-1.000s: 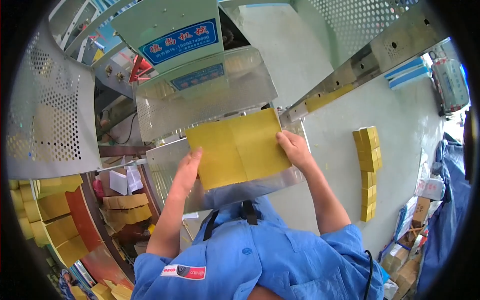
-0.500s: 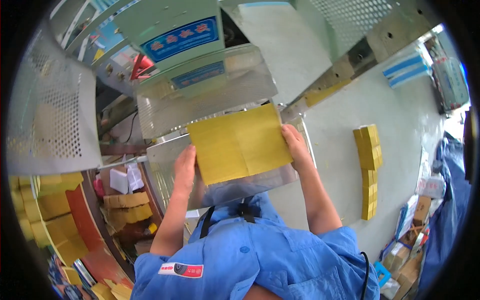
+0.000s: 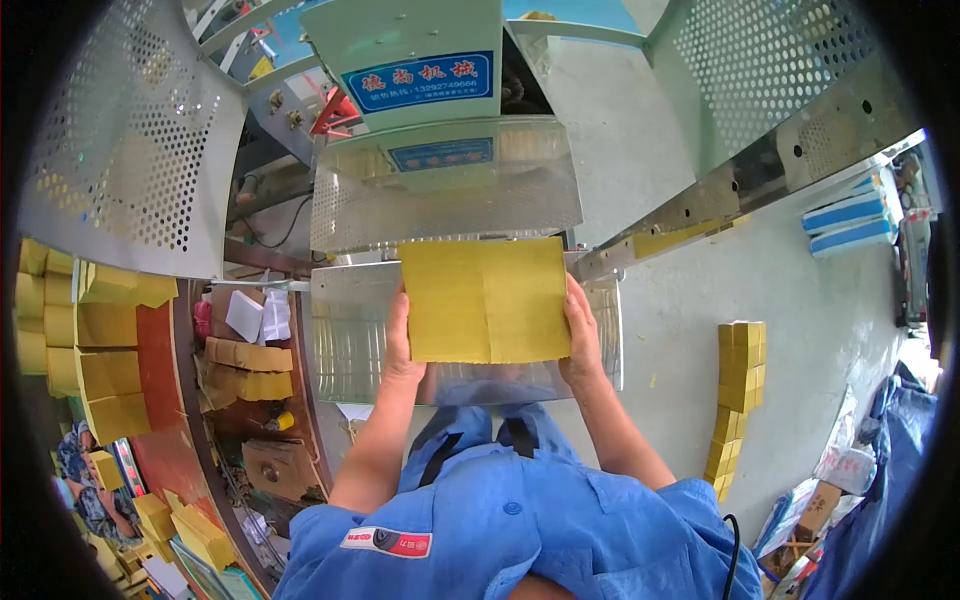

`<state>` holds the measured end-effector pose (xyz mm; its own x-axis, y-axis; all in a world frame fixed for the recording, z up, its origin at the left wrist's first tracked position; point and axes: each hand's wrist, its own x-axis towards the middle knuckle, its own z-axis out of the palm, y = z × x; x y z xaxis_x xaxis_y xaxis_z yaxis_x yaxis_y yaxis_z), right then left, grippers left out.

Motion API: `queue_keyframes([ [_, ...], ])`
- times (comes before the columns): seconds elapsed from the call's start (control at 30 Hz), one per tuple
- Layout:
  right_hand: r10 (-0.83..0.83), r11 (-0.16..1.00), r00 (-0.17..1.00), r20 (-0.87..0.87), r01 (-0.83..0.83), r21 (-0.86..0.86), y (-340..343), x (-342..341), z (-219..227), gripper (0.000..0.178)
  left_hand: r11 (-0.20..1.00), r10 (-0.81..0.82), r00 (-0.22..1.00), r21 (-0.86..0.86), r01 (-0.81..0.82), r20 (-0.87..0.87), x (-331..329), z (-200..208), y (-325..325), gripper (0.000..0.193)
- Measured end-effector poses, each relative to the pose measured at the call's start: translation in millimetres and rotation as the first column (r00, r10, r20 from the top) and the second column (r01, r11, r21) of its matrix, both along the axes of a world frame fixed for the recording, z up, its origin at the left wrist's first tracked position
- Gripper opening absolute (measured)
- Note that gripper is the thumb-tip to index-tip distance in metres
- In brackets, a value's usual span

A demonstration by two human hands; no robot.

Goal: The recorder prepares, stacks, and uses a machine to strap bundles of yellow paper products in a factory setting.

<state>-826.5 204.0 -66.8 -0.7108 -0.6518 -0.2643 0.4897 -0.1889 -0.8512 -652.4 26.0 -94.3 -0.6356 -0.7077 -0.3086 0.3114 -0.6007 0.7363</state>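
Note:
A rectangular piece of yellow paper (image 3: 485,300), with a faint crease line down its middle, is held level in front of me; its thickness is hard to judge. My left hand (image 3: 402,342) grips its left edge and my right hand (image 3: 582,338) its right edge, thumbs up along the sides, other fingers mostly hidden. Beneath the paper lies a shiny metal tray (image 3: 352,335). Just beyond the far edge of the paper slopes a clear plastic guard (image 3: 440,210), fronting a pale green machine (image 3: 410,35) with a blue plate.
Perforated panels flank the machine, left (image 3: 150,150) and right (image 3: 770,70); a steel bar (image 3: 740,185) juts toward me. Yellow paper blocks (image 3: 740,365) line the floor at right. At left, more yellow stacks (image 3: 108,360) stand by a reddish-brown table (image 3: 160,390). A person (image 3: 95,500) is at lower left.
The whole view has turned, so tray and machine now look straight instead of tilted. Both hands still hold the yellow paper over the tray, and it looks squarer in the view.

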Motion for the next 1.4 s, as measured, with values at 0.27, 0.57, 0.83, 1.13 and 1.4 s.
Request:
queue_keyframes([
  [0.27, -0.013, 0.996, 0.999, -0.043, 0.010, -0.090, -37, -45, 5, 0.055, 0.997, -0.002, 0.997, -0.079, -0.004, -0.075, -55, 15, -34, 0.053],
  [0.57, 0.024, 0.998, 0.999, -0.028, -0.026, -0.052, -49, -64, -8, 0.056, 0.967, -0.025, 0.999, -0.254, 0.032, 0.027, -67, 9, -54, 0.054],
  [0.83, -0.019, 1.000, 0.999, 0.044, 0.019, 0.012, -49, -62, -13, 0.055, 0.982, -0.061, 0.998, -0.183, 0.054, -0.032, -67, 19, -40, 0.058],
  [1.13, -0.043, 0.999, 0.998, 0.040, 0.044, -0.027, -49, -61, -10, 0.055, 0.960, -0.041, 0.999, -0.275, 0.048, 0.033, -67, 8, -40, 0.055],
  [1.4, -0.201, 0.979, 0.980, 0.004, 0.201, 0.019, -46, -68, -48, 0.047, 0.981, -0.043, 0.999, -0.190, 0.046, 0.018, -79, 7, -31, 0.045],
])
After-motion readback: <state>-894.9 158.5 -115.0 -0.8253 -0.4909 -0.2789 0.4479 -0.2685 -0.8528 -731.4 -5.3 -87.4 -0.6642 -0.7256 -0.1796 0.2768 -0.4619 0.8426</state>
